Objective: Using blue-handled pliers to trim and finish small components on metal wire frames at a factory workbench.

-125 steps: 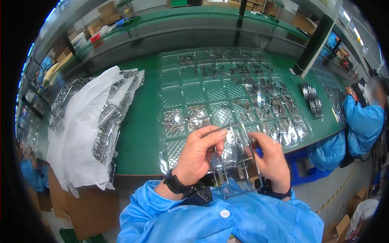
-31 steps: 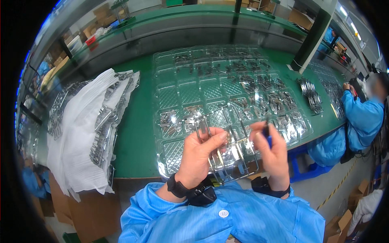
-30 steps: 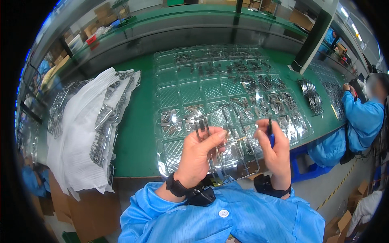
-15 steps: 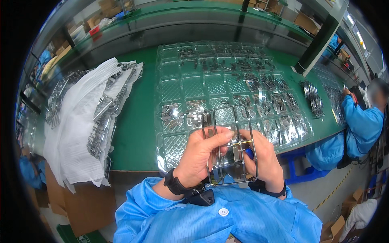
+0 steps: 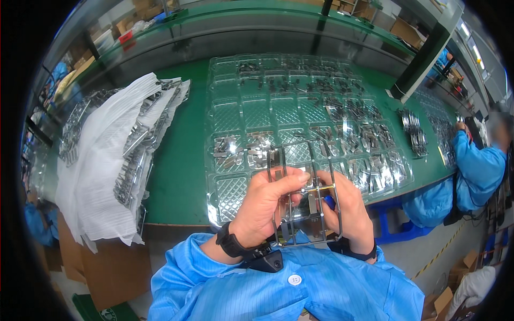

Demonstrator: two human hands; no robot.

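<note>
Close to my chest is a dark, shiny moulded frame (image 5: 314,160), a thin-barred sprue with small flat metallic plates between its bars. My left hand (image 5: 263,200) is closed on it, thumb laid over a bar near the middle and fingers curled behind. My right hand (image 5: 350,206) curls round the frame's right side, its fingers partly behind the bars. A small dark blue piece (image 5: 329,202) shows inside the right hand; most of it is hidden, so its kind is unclear. Beyond both hands lies a clear plastic tray (image 5: 227,200) with many compartments, several holding small metallic and dark parts.
At left, white foam sheets (image 5: 101,176) cover stacked metallic frames (image 5: 126,182). Another pile of frames (image 5: 412,134) sits right of the tray, near a shelf post (image 5: 428,59). A co-worker in blue (image 5: 479,166) is at the far right. A cardboard box (image 5: 112,267) stands below the table.
Both hands and the frame keep almost the same pose. The view has shifted very slightly, and the co-worker at right has moved a little.
</note>
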